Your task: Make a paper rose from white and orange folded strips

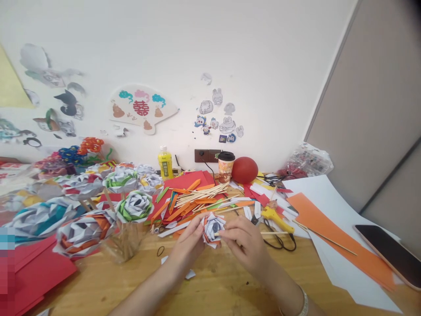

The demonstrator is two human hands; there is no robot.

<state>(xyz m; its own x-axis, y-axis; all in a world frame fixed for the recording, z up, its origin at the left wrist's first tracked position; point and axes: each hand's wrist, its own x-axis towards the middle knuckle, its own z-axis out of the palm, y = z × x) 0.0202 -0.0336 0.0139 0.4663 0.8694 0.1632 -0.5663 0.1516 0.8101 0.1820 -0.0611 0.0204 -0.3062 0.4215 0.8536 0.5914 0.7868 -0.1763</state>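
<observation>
A small folded paper flower [213, 226], white with orange edges, faces me above the table. My left hand [193, 237] is closed around its left side, fingers behind it and thumb along the edge. My right hand [245, 243] pinches a thin wooden stick [274, 233]. One end of the stick sits at the flower's middle, and the rest juts out to the right behind the hand. The right fingers are at the flower's right edge; whether they also grip a petal I cannot tell.
Finished paper flowers [134, 206] crowd the left, beside a clear cup of sticks [121, 243]. Behind my hands lie loose sticks [204, 193] and paper strips. A yellow glue gun [278, 218], orange paper [342, 245] and a phone [391, 252] lie right. A drink cup [226, 167] stands behind.
</observation>
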